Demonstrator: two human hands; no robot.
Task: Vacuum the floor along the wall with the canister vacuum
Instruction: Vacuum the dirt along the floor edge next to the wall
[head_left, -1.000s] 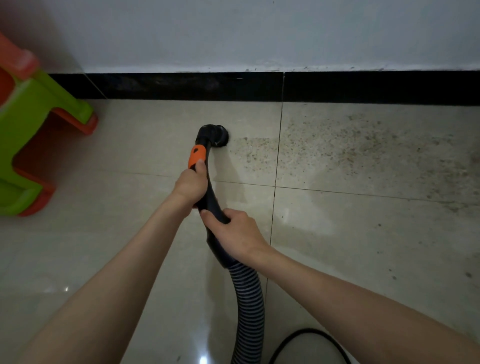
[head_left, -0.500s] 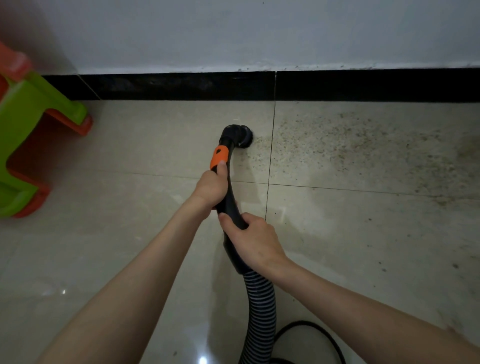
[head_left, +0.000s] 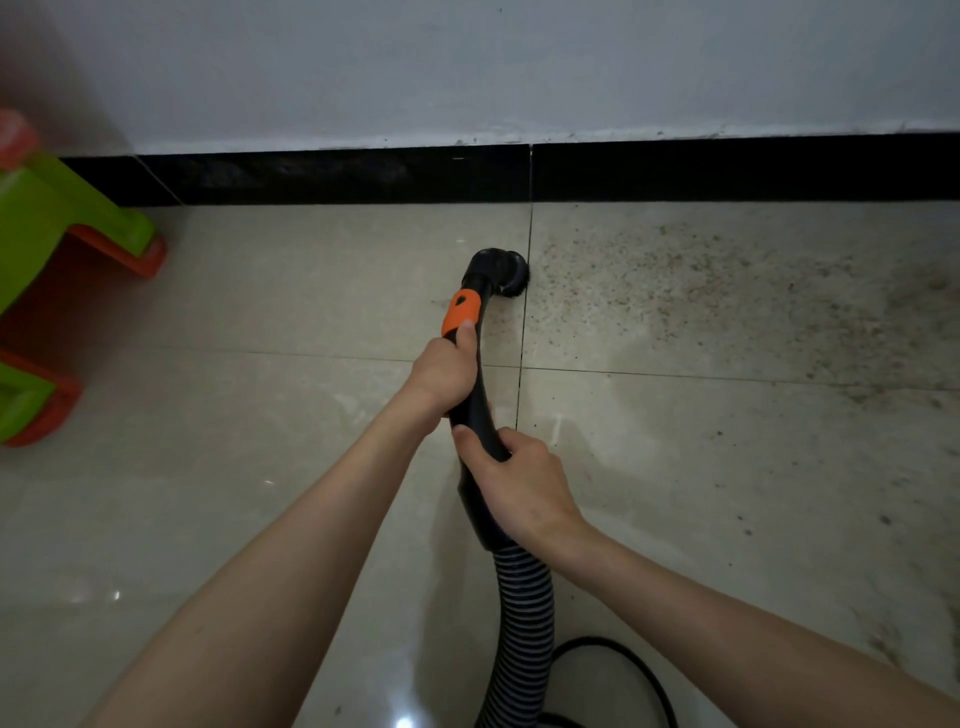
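Two bare hands hold the black curved plastic vacuum wand (head_left: 475, 374) over the glossy beige tiled floor (head_left: 270, 426). Its round black brush nozzle (head_left: 506, 270) sits on a vertical grout line, near the black skirting board (head_left: 332, 174) but apart from it. Right of the nozzle, speckled grit (head_left: 701, 291) spreads toward the floor's right edge; left of it the tiles run open up to a green and orange plastic stool (head_left: 47, 260). The left hand (head_left: 441, 371) wraps the wand, thumb touching its orange slider (head_left: 461, 312). The right hand (head_left: 522, 483) grips lower, just above the ribbed grey-black hose (head_left: 522, 618). A thin black cord (head_left: 623, 660), probably the power lead, loops at the bottom edge.
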